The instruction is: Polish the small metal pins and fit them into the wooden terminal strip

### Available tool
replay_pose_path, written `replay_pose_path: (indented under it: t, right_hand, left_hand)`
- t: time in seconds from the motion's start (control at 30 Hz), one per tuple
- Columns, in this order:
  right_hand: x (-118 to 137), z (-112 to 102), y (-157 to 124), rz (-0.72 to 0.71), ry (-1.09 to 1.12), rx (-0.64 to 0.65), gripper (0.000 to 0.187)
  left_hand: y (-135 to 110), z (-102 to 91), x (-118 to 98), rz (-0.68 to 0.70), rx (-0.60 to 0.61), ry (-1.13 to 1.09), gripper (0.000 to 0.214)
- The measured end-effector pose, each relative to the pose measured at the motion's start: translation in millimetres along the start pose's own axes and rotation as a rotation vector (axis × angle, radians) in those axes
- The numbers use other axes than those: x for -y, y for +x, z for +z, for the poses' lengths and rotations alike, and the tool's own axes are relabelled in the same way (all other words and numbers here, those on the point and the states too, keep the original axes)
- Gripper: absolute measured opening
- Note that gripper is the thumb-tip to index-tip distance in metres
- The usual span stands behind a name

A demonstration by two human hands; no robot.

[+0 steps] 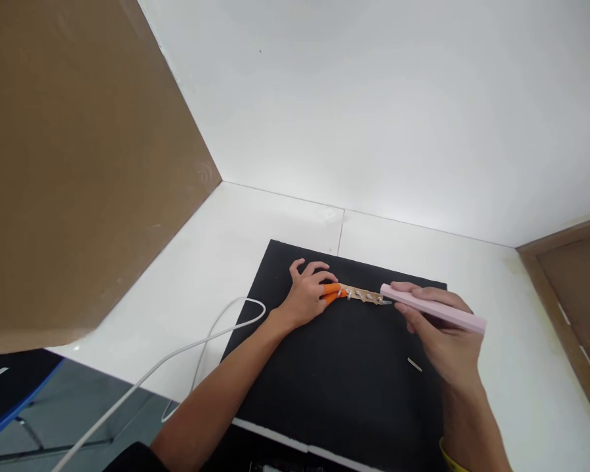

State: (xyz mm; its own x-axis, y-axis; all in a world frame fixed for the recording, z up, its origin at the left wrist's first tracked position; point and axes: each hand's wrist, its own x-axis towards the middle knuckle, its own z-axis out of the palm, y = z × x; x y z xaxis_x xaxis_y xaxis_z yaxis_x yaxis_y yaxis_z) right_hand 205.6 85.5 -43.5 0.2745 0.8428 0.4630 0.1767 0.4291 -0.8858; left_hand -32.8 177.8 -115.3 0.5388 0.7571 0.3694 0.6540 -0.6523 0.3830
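My left hand (307, 295) rests on the black mat (334, 373), its thumb and index finger pinched at the near end of a narrow tan strip (358, 293). Both of those fingertips look covered in orange, while the other fingers are spread and curled. Several small shiny pieces sit along the strip. On the other side, my right hand (447, 334) is closed around a long pink bar (435, 308), tilted with its front end just over the strip's right end. A small pale pointed piece (386, 302) shows there; whether it belongs to the strip is unclear.
A short thin metal rod (414, 364) lies on the mat near my right wrist. A white cable (196, 343) loops across the white table (201, 262) by my left forearm. A brown panel (93, 164) stands at left, with a white wall (373, 111) behind.
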Motion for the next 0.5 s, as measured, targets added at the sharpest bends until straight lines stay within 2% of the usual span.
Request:
replay_pose_path:
  t: [0.3,0.5]
  right_hand:
    - [-11,2,6,0.061,-0.008,-0.042,0.023]
    - [-8,-7,-9,0.112,0.001,-0.086,0.028]
  left_hand:
    - [-4,1.7,-1,0.039,-0.036,0.024,0.032]
    - [-2,0.3,-3,0.023,-0.056,0.005,0.033]
